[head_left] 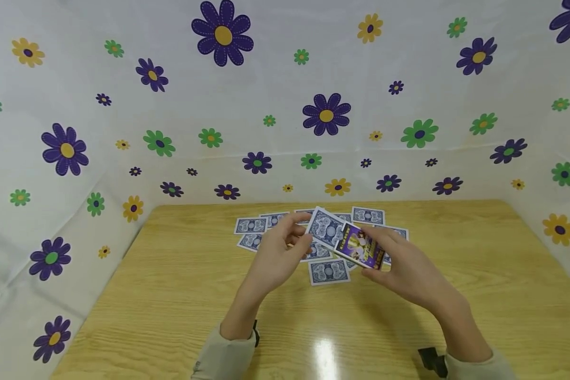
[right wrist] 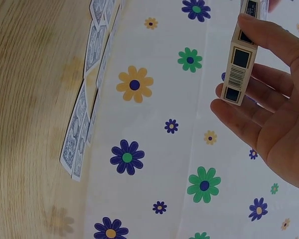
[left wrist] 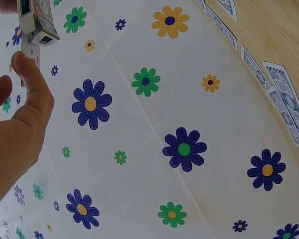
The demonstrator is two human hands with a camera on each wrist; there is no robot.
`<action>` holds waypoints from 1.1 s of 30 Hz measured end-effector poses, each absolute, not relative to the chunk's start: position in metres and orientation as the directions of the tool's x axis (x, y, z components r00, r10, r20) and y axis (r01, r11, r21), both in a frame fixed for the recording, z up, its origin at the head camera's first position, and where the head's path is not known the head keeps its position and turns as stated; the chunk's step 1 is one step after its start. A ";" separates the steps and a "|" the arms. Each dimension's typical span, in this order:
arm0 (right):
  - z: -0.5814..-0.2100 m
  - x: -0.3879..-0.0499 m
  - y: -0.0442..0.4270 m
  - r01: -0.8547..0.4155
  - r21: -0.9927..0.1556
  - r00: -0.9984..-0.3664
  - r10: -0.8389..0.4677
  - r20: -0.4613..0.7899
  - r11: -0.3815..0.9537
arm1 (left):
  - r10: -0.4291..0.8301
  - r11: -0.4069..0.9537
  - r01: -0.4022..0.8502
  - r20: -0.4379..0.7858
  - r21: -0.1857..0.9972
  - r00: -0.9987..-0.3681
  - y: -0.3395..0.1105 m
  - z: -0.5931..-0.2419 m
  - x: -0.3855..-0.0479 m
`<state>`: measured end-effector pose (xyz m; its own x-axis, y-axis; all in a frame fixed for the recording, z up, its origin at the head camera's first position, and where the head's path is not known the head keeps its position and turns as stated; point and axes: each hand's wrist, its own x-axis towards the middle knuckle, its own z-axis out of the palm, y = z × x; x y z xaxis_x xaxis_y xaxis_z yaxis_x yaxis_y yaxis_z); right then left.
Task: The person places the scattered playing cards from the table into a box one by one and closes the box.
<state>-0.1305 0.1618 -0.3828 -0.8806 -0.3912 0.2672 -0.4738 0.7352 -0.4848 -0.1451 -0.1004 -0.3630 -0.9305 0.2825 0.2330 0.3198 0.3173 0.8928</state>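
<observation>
Fills lower part with wooden table; carries spread cards, backs up, over far half. Has left hand, fingers bent, just beside projecting card — can't tell if touching or pinching. Grips card box in right hand, thumb opposite fingers, above the spread, between hands but nearer the right. Runs long axis slantwise, from right hand up-left toward left hand — with projecting card in line. Hides box's right end partly under fingers; cuts off at top edge in both wrist views (can't count spread cards, overlapped).
</observation>
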 end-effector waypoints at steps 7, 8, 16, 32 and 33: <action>-0.380 -0.129 0.161 -0.467 -0.488 -0.884 -0.387 0.262 0.737 | 0.312 0.344 0.369 0.265 0.864 -0.912 -0.100 -0.362 -0.144; -0.381 -0.129 0.160 -0.466 -0.488 -0.885 -0.386 0.261 0.738 | 0.321 0.343 0.375 0.268 0.861 -0.909 -0.100 -0.362 -0.144; -0.383 -0.128 0.160 -0.476 -0.493 -0.879 -0.389 0.274 0.728 | 0.370 0.350 0.383 0.249 0.855 -0.895 -0.098 -0.362 -0.140; -0.384 -0.129 0.162 -0.483 -0.491 -0.876 -0.396 0.276 0.725 | 0.405 0.376 0.380 0.219 0.845 -0.888 -0.094 -0.363 -0.136; -0.384 -0.129 0.163 -0.482 -0.491 -0.876 -0.395 0.276 0.726 | 0.409 0.382 0.383 0.218 0.841 -0.886 -0.094 -0.363 -0.136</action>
